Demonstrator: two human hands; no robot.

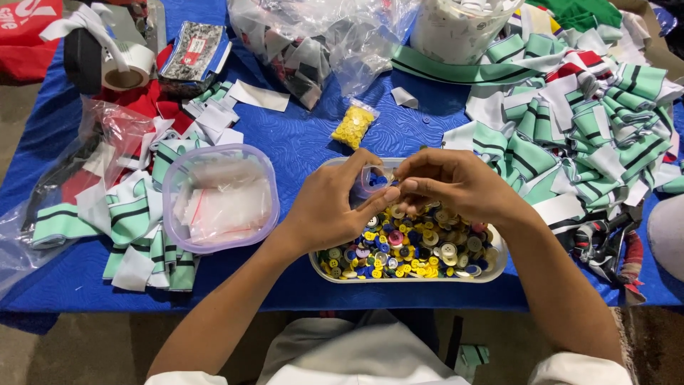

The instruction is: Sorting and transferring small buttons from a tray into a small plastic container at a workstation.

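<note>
A small clear bag [372, 178] was pinched between the fingers [377, 202] of the left hand [331, 210] and those of the right hand [449, 182], both sets clamped on it. It was held just above a clear tray [499, 260] heaped with mixed coloured buttons [417, 249]. The tray was set on a blue tabletop [299, 142], between a lidded tub [219, 196] of small bags and a pile of green striped fabric pieces [577, 121]. A packet of yellow buttons [354, 126] was seen beyond.
</note>
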